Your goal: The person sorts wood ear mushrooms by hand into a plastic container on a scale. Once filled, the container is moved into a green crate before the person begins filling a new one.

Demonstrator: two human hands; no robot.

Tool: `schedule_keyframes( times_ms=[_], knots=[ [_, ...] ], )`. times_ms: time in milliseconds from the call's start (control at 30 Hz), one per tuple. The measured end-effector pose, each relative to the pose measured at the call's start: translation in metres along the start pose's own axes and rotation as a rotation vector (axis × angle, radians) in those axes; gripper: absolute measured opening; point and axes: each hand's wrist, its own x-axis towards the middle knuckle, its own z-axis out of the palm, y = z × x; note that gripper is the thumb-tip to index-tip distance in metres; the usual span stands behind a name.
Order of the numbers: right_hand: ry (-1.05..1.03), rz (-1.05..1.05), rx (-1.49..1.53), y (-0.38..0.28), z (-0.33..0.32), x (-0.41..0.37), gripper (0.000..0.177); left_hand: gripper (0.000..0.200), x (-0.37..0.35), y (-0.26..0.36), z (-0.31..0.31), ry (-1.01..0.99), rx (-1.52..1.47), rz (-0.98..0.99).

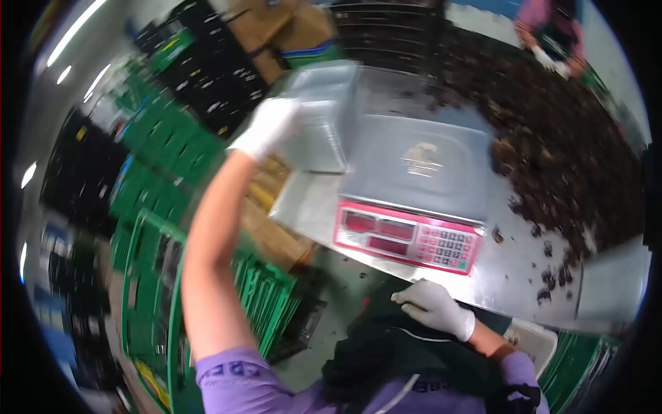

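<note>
Well to the left of the weighing scale [415, 181], green plastic crates [162, 131] are standing in piles off the table [495, 288], probably because this is saving room on top while keeping them near. Closer to the scale, the white-gloved left hand [270, 127] is reaching to the outer side of a stack of clear plastic containers [321, 134]; the glove is blurring, so I cannot tell whether its fingers are spread or gripping a rim. The stack is standing just beside the scale, presumably for easy reach. The scale is showing its red keypad panel [410, 238] to the person, likely so the figures and keys are facing the user. In front of that panel, the gloved right hand [436, 309] is hanging near the table edge, fingers loosely extended and pinching nothing visible. Right of the scale, a heap of dark brown pieces [558, 145] is spreading over the table, and a co-worker [552, 31] is standing beyond it.
</note>
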Motion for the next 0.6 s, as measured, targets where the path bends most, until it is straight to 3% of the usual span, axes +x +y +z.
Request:
schedule_keyframes(
  times_ms=[67,100,133,167,233,267,333,400,467,600],
  knots=[
    [0.306,0.074,-0.133,0.007,-0.017,-0.036,0.015,0.03,0.001,0.0,-0.021,-0.01,0.009,-0.036],
    [0.404,0.143,-0.21,0.007,-0.028,-0.053,0.015,0.036,0.001,-0.007,-0.02,0.06,-0.133,-0.048],
    [0.495,0.207,-0.286,0.008,-0.036,-0.07,0.016,0.034,0.0,-0.016,-0.018,0.081,-0.34,-0.028],
    [0.567,0.277,-0.344,0.011,-0.038,-0.088,0.016,0.028,0.003,-0.014,-0.03,-0.009,-0.44,-0.19],
    [0.704,0.376,-0.455,0.015,-0.039,-0.113,0.016,0.017,0.006,0.001,-0.042,0.235,-0.323,-0.136],
    [0.733,0.412,-0.473,0.016,-0.038,-0.12,0.016,0.012,0.007,0.023,-0.054,0.32,-0.522,-0.138],
    [0.858,0.528,-0.62,0.019,-0.039,-0.125,0.015,0.015,0.01,0.079,-0.066,0.51,-0.531,-0.125],
    [0.895,0.528,-0.671,0.033,-0.052,-0.117,0.02,0.016,0.006,0.133,-0.061,0.478,-0.683,-0.072],
    [0.808,0.606,-0.745,0.054,-0.068,-0.103,0.035,0.017,0.001,0.192,-0.062,0.441,-0.48,0.117],
    [0.766,0.542,-0.853,0.109,-0.087,-0.067,0.043,0.012,-0.013,0.249,-0.041,0.309,-0.435,0.121]
  ],
)
